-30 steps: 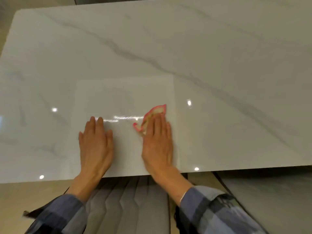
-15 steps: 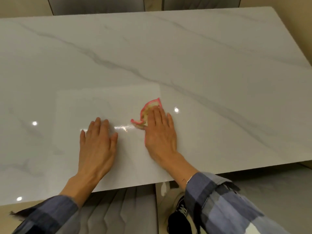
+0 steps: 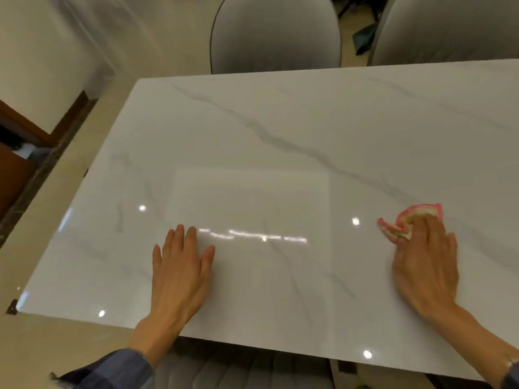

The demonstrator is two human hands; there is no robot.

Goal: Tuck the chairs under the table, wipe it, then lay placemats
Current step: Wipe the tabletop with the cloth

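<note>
Here both hands lie flat, left (image 3: pixel 179 272) on bare table (image 3: pixel 280 130), right (image 3: pixel 425 265) pressing the cloth (image 3: pixel 407 220).

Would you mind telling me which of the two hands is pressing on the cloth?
The right hand: its fingers lie on the pink-edged cloth. The left hand rests flat on the bare table.

The white marble table (image 3: pixel 280 141) is lying open across its middle and far half, offering broad room for a sweep. Two things are sitting in the way near the front edge: the left hand (image 3: pixel 179 273) is pressing flat at centre-left, and the right hand (image 3: pixel 424 265) is resting on a pink-edged cloth (image 3: pixel 407 220) far right. Between them a wide lane is running free. Two grey chairs (image 3: pixel 275 35) are crowding the far edge.
</note>
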